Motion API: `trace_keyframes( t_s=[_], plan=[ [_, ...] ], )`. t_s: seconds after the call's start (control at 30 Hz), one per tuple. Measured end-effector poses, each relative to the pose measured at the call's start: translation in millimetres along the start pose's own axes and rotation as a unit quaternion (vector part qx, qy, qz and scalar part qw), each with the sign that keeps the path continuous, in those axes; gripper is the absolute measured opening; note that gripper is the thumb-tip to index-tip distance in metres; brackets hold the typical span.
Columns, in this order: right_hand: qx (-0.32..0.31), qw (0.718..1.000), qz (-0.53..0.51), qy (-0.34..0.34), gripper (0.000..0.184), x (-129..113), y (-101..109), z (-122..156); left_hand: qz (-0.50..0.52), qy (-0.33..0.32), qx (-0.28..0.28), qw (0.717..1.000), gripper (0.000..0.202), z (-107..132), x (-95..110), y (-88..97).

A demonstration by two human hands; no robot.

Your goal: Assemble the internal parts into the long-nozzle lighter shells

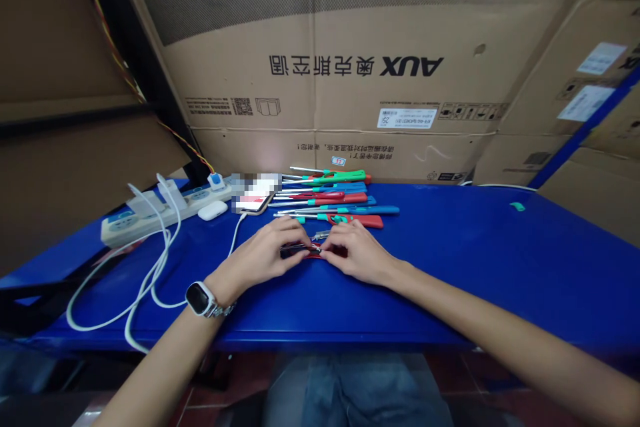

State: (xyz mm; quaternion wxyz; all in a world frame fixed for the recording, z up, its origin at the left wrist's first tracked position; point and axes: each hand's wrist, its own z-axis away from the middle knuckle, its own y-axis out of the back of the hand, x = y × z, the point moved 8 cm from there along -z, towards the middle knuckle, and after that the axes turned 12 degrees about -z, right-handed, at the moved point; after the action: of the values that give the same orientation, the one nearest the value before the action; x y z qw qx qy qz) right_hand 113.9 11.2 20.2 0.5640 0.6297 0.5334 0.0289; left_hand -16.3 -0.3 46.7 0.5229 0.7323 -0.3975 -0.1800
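Note:
My left hand (273, 247), with a watch on its wrist, pinches a red lighter casing (314, 255) low over the blue table. From the other side my right hand (361, 255) grips the same casing, its thumb and fingertips meeting my left fingertips at the middle. Small dark and metallic parts show at the casing, but the fingers hide most of it. A small clear part (321, 235) is just behind the fingertips. Beyond the hands, several long stick lighters (345, 199) in red, blue and green lie in a row, metal tubes to the left.
A phone (256, 195) rests left of the lighters. Farther left are a white earbud case (213, 211) and a power strip (150, 217) with plugs and looping white cables (145, 287). Cardboard (350, 93) walls the table's back. A green scrap (517, 207) lies at right.

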Motion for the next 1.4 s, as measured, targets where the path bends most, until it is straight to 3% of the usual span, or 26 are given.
trace_keyframes(
  t_s=[0.27,0.47,0.67,0.93,1.13,1.4],
  plan=[
    [0.000,1.000,-0.018,0.001,0.012,6,-3,1,0.031,-0.009,-0.046,0.998,0.020,0,-3,-16.6],
    [-0.024,1.000,-0.007,0.018,0.015,6,3,10,0.051,0.001,-0.031,0.998,0.022,0,-7,-15.7],
    [-0.018,0.998,-0.061,0.023,0.013,15,10,15,0.046,-0.006,-0.035,0.998,0.023,-2,-3,-19.1],
    [-0.002,0.996,-0.088,0.025,0.011,17,9,14,0.020,-0.029,-0.043,0.998,0.024,-1,3,-27.8],
    [-0.023,0.997,-0.066,0.031,0.013,14,8,13,0.028,-0.043,-0.047,0.998,0.026,-3,11,-24.1],
    [-0.020,0.997,-0.077,0.023,0.012,15,6,12,0.040,-0.039,-0.041,0.998,0.026,-2,5,-28.8]
  ],
)
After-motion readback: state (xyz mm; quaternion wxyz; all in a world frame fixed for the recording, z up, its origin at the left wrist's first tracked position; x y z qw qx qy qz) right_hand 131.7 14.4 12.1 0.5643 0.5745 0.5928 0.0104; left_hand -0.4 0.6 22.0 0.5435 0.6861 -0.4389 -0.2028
